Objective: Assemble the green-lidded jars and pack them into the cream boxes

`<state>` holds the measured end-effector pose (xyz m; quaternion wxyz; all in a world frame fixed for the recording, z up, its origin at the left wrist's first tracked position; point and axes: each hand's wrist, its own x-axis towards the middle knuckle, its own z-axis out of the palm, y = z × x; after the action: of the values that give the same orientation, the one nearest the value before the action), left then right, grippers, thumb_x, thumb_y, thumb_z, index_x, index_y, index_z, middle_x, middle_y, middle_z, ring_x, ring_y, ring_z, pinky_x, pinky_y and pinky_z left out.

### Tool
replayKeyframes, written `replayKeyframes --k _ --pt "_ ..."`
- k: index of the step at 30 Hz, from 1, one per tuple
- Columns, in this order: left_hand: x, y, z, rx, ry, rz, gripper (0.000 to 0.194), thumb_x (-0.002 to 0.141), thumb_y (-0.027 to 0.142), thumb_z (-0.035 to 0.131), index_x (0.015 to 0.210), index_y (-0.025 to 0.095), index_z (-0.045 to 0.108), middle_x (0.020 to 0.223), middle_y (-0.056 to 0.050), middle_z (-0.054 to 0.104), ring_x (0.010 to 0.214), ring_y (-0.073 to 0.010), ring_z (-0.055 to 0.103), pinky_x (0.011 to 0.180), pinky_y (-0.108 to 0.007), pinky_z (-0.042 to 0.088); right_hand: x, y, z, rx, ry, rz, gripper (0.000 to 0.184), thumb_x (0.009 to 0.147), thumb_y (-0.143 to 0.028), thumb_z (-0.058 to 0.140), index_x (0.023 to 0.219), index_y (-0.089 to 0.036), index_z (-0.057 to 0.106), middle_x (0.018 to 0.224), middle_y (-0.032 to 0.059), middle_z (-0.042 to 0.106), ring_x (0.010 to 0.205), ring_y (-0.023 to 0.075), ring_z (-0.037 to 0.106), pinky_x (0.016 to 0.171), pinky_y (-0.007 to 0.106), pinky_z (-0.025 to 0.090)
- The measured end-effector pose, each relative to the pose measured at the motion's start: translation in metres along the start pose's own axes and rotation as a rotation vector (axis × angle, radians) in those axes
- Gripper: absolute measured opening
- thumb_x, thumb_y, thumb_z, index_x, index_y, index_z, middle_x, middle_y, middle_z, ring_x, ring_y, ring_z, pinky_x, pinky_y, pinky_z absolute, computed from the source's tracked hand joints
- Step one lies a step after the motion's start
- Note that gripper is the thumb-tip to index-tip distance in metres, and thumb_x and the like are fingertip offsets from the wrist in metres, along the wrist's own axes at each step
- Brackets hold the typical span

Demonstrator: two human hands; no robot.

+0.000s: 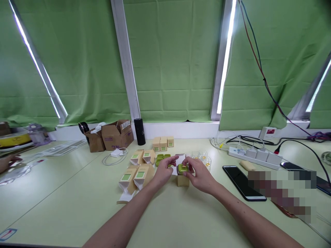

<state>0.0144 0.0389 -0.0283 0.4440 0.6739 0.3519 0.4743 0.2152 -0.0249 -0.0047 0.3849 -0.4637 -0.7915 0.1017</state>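
Observation:
My right hand [200, 174] has its fingers closed around the edge of a small green, square-looking container [182, 168]. It sits at the mouth of an open kraft cardboard box [183, 181], partly inside as far as I can tell. My left hand [165, 169] is just left of that box, thumb and fingers apart and holding nothing that I can see. White inner flaps of the box show between my hands. Behind my left hand are more green containers [159, 160], partly hidden. Clear cups with gold-coloured centres [207, 162] stand beyond my right hand.
Several kraft boxes with green labels [143, 174] stand to the left, and smaller ones [163, 144] at the back. A black bottle [139, 132] and brown cartons [117, 135] line the wall. Right are a phone [243, 182] and a power strip [254, 156]. Another person's hand [9, 162] is far left.

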Motion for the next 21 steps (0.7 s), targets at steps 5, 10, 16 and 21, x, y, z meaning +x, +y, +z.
replayKeyframes --k 5,10,16,21 --pt "-0.001 0.003 0.001 -0.007 0.020 -0.015 0.077 0.056 -0.003 0.046 0.126 0.014 0.073 0.110 -0.010 0.075 0.097 -0.0187 0.065 0.096 -0.036 0.053 0.001 0.002 0.006 0.018 0.011 -0.049 0.007 0.093 -0.019 0.053 0.093 -0.026 0.056 0.085 0.0011 0.063 0.078 0.0212 0.056 0.078 0.037 0.043" --pt "-0.001 0.005 0.002 0.008 0.028 -0.016 0.076 0.056 -0.003 0.046 0.125 0.014 0.073 0.123 -0.012 0.074 0.097 -0.0187 0.065 0.097 -0.037 0.054 0.002 0.004 0.012 0.022 0.017 -0.072 0.014 0.094 -0.015 0.048 0.087 -0.024 0.056 0.087 0.0032 0.063 0.083 0.0226 0.057 0.079 0.038 0.043" --pt "-0.002 0.003 0.001 0.012 0.025 -0.001 0.074 0.058 -0.003 0.047 0.126 0.013 0.072 0.118 -0.012 0.075 0.098 -0.0189 0.066 0.096 -0.036 0.054 0.002 0.007 0.016 0.128 0.063 -0.021 0.012 0.092 -0.016 0.053 0.086 -0.024 0.059 0.099 0.0053 0.059 0.081 0.0201 0.055 0.072 0.035 0.047" --pt "-0.002 0.003 0.001 0.033 0.034 0.007 0.075 0.057 -0.002 0.046 0.126 0.013 0.073 0.109 -0.010 0.075 0.096 -0.0191 0.066 0.094 -0.035 0.054 0.003 0.010 0.018 0.164 0.086 0.020 0.011 0.089 -0.016 0.058 0.082 -0.024 0.063 0.091 0.0038 0.054 0.076 0.0191 0.053 0.067 0.035 0.049"
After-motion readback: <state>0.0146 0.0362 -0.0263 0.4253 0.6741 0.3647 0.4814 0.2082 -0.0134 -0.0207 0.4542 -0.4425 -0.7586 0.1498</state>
